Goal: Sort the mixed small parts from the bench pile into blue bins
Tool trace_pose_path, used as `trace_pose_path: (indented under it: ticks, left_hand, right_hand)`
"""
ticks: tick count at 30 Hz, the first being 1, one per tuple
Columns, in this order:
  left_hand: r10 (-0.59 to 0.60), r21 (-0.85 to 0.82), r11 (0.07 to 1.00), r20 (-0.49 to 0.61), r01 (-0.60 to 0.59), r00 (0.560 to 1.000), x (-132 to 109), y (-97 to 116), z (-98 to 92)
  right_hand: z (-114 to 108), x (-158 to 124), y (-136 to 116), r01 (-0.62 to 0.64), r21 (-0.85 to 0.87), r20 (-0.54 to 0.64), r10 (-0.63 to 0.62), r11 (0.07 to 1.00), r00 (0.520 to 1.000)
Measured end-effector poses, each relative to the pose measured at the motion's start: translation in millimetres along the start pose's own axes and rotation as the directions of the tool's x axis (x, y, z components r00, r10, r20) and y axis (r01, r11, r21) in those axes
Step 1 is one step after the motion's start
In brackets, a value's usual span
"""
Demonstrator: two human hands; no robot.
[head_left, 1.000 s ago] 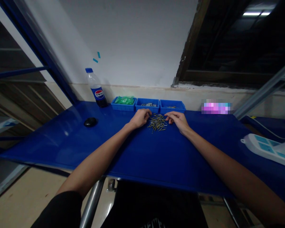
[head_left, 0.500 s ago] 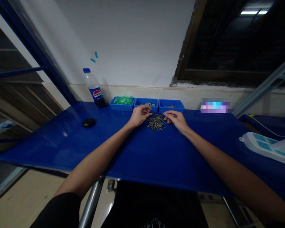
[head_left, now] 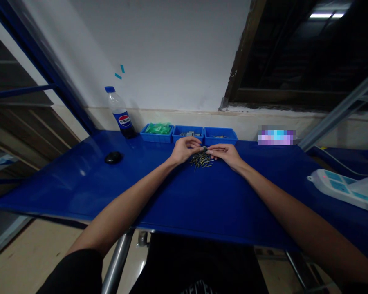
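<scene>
A loose pile of thin, brass-coloured and dark metal pieces (head_left: 200, 161), like long screws or nails, lies on the blue table (head_left: 199, 204). Over the pile's back edge, my left hand (head_left: 185, 150) reaches in from the left with thumb and fingertips pinched. Facing it from the right, my right hand (head_left: 227, 154) is also closed in a pinch. The fingertips of both hands nearly meet. Whatever sits between them is too small and too covered to make out. Part of the pile is hidden behind the fingers.
Along the wall stand three blue bins: one with green packets (head_left: 156, 134), a middle bin (head_left: 178, 129) with small metal parts, and a right bin (head_left: 228, 135) with thin pieces. A cola bottle (head_left: 122, 118), black mouse (head_left: 113, 157) and white power strip (head_left: 328, 183) lie further out.
My left hand has moved right and my right hand slightly left, so the fingertips have come together above the pile. The view has shifted a little.
</scene>
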State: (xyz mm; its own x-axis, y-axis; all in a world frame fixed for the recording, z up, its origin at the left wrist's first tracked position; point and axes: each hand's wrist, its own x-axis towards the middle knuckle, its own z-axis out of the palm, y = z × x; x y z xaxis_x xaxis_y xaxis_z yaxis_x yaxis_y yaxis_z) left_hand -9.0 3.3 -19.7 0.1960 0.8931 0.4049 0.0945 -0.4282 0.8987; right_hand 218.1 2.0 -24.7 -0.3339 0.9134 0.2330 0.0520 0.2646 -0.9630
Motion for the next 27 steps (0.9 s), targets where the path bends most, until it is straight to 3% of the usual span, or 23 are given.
trace_pose_path:
  ticks: [9, 12, 15, 17, 20, 27]
  left_hand:
    - [-0.07, -0.05, 0.996, -0.016, 0.069, 0.997, -3.9, 2.8, 11.2]
    - [-0.048, 0.072, 0.996, -0.062, 0.052, 0.997, -5.3, 6.6, 13.0]
    - [0.095, 0.322, 0.944, -0.079, -0.065, 0.992, -5.3, 10.6, 6.5]
    - [0.18, 0.489, 0.86, -0.022, -0.146, 0.983, -4.7, 10.7, -1.7]
    - [0.196, 0.641, 0.739, 0.093, -0.209, 0.976, -4.3, 6.0, -13.9]
    - [0.127, 0.709, 0.638, 0.286, -0.299, 0.95, -5.4, -2.9, -20.2]
  right_hand:
    - [0.5, -1.4, -2.1, -0.019, 0.05, 0.043, 0.017, 0.999, 0.999]
    - [0.0, -0.4, -1.3, -0.032, 0.066, 0.032, 0.03, 0.997, 0.999]
    - [-1.3, 2.3, 2.9, -0.024, 0.102, -0.06, 0.03, 0.995, 0.998]
    - [-2.9, 4.5, 6.5, -0.004, 0.144, -0.152, 0.026, 0.99, 0.988]
    - [-4.9, 7.3, 10.7, 0.024, 0.196, -0.247, 0.026, 0.98, 0.969]
    - [-1.1, 8.9, 10.2, 0.033, 0.018, -0.33, -0.025, 0.999, 0.944]
